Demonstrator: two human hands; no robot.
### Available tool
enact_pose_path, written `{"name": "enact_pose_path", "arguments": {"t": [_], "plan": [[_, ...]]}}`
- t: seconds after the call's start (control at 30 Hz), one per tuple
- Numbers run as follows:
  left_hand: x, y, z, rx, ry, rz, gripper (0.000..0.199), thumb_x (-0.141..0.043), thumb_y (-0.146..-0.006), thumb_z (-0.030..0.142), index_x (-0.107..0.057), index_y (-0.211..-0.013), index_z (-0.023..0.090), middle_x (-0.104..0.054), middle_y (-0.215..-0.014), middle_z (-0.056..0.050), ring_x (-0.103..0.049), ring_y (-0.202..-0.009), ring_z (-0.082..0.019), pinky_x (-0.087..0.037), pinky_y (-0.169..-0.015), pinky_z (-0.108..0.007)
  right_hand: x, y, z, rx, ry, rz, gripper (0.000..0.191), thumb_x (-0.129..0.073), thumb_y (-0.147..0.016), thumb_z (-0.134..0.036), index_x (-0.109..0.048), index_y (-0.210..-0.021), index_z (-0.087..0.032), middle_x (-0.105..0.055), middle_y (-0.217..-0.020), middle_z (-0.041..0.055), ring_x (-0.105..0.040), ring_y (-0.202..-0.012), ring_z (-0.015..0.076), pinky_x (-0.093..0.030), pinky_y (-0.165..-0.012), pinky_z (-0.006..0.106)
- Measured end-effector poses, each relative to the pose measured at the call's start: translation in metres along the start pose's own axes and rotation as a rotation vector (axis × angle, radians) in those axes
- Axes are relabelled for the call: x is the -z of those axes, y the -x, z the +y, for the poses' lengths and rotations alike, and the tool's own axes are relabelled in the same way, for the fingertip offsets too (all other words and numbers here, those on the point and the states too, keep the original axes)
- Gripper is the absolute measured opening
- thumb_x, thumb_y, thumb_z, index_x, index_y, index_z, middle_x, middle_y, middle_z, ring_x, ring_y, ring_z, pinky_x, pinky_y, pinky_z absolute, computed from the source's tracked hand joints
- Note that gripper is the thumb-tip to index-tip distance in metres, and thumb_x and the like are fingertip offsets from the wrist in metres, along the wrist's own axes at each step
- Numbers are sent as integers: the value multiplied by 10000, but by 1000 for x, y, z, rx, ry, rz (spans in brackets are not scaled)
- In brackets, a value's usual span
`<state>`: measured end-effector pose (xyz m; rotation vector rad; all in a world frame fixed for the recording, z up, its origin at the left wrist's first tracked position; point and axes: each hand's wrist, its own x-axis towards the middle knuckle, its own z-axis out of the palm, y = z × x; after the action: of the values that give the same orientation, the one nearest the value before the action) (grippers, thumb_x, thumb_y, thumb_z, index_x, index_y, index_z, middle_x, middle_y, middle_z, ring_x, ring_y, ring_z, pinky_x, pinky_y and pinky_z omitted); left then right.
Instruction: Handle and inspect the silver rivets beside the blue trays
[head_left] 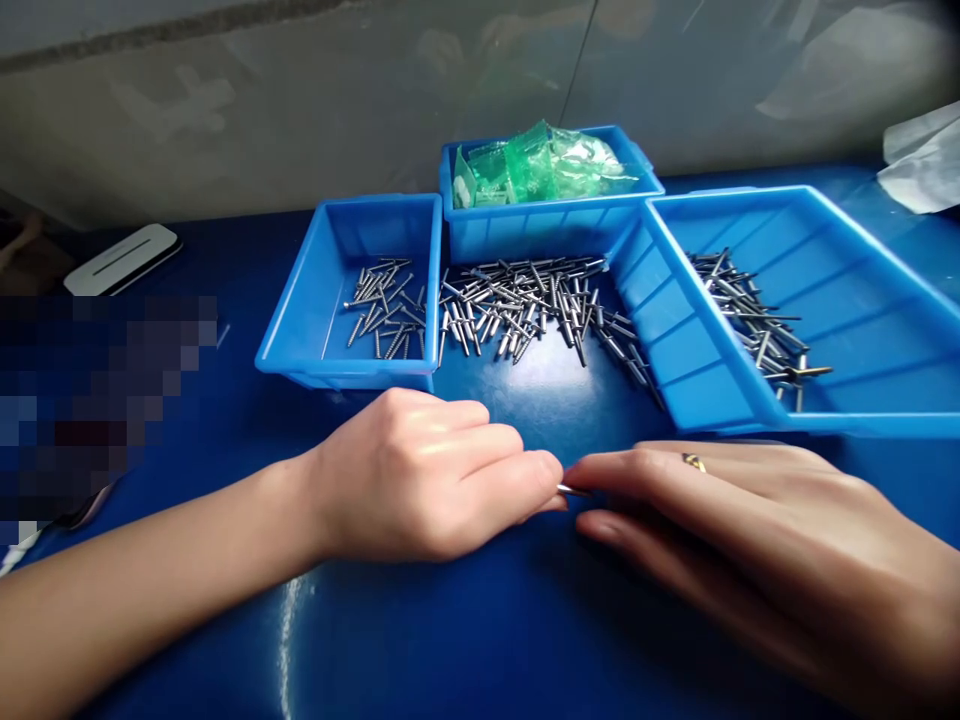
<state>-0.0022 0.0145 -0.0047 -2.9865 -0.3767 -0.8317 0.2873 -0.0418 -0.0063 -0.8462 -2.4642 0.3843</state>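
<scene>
My left hand [435,475] is closed, its thumb and index finger pinching a small metal pin [573,490] whose end sticks out to the right. My right hand [750,540], with a ring on one finger, reaches to that end; its index fingertip is at the pin and its thumb sits slightly apart below. Whether the right fingertips grip the pin is unclear. Beyond the hands, a pile of metal pins [525,300] lies on the blue table [480,640]. Screws [382,310] lie in the left blue bin [345,375], and more pins [757,320] fill part of the right blue bin [862,330].
A third blue bin [540,230] at the back holds green and clear plastic bags [540,165]. A white device [124,260] lies at the left, beside a blurred dark object [97,420]. White paper or plastic [926,160] is at the far right. A wall stands behind.
</scene>
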Motion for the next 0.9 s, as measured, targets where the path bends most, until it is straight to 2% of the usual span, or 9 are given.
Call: {"name": "enact_pose_path", "arguments": {"t": [0.1, 0.2, 0.33, 0.47, 0.57, 0.67, 0.77, 0.9], "plan": [[0, 0, 1, 18, -26, 4, 547, -604, -1405, 235, -796, -895, 195, -734, -732, 39, -628, -584, -142, -460, -575, -361, 2, 0, 1, 8, 15, -31, 610, -293, -1445, -292, -648, -949, -271, -801, -789, -11, -719, -533, 122, -509, -544, 289], [1, 0, 3, 43, -38, 1, 542, -638, -1382, 232, -768, -856, 212, -714, -704, 46, -588, -555, -145, -435, -573, -372, 3, 0, 3, -19, 65, -10, 574, -327, -1437, -293, -656, -967, -276, -827, -820, 1, -677, -508, 128, -507, -546, 290], [2, -2, 5, 53, -42, -3, 475, -618, -1319, 134, -781, -880, 214, -727, -713, 46, -608, -562, -150, -466, -596, -364, 5, -3, 4, -52, 108, 29, 494, -375, -1435, -304, -667, -1037, -280, -778, -765, -30, -707, -506, 136, -480, -514, 276], [2, -3, 4, 42, -32, 2, 568, -558, -1366, 153, -757, -837, 209, -714, -697, 33, -590, -554, -155, -447, -582, -384, 8, -6, 4, -29, 131, 26, 550, -369, -1425, -272, -665, -961, -280, -783, -718, -27, -706, -447, 138, -485, -465, 286], [1, -2, 3, 35, -20, 8, 600, -553, -1380, 161, -741, -812, 210, -692, -672, 34, -552, -535, -159, -414, -570, -399, 9, -2, 6, -2, 130, -1, 530, -397, -1395, -199, -675, -950, -276, -863, -786, 23, -796, -508, 173, -530, -472, 294], [0, -2, 2, 16, 14, -1, 555, -603, -1356, 139, -734, -822, 213, -678, -662, 48, -534, -523, -154, -389, -568, -397, 7, 4, 8, 3, 126, 29, 471, -392, -1367, -155, -671, -1010, -281, -919, -881, 52, -855, -583, 204, -551, -496, 298], [0, -2, 1, 7, 43, -17, 513, -658, -1328, 124, -724, -828, 218, -679, -664, 59, -538, -516, -144, -376, -563, -393, 5, 6, 9, 2, 104, 24, 438, -403, -1355, -146, -652, -1026, -291, -924, -909, 59, -870, -624, 211, -558, -524, 300], [1, -3, 1, 24, 55, -26, 541, -585, -1355, 127, -731, -841, 207, -717, -682, 41, -560, -519, -146, -401, -552, -391, 5, 7, 8, -19, 69, 41, 423, -420, -1378, -189, -655, -1042, -293, -876, -870, 41, -804, -587, 205, -502, -534, 347]]}}
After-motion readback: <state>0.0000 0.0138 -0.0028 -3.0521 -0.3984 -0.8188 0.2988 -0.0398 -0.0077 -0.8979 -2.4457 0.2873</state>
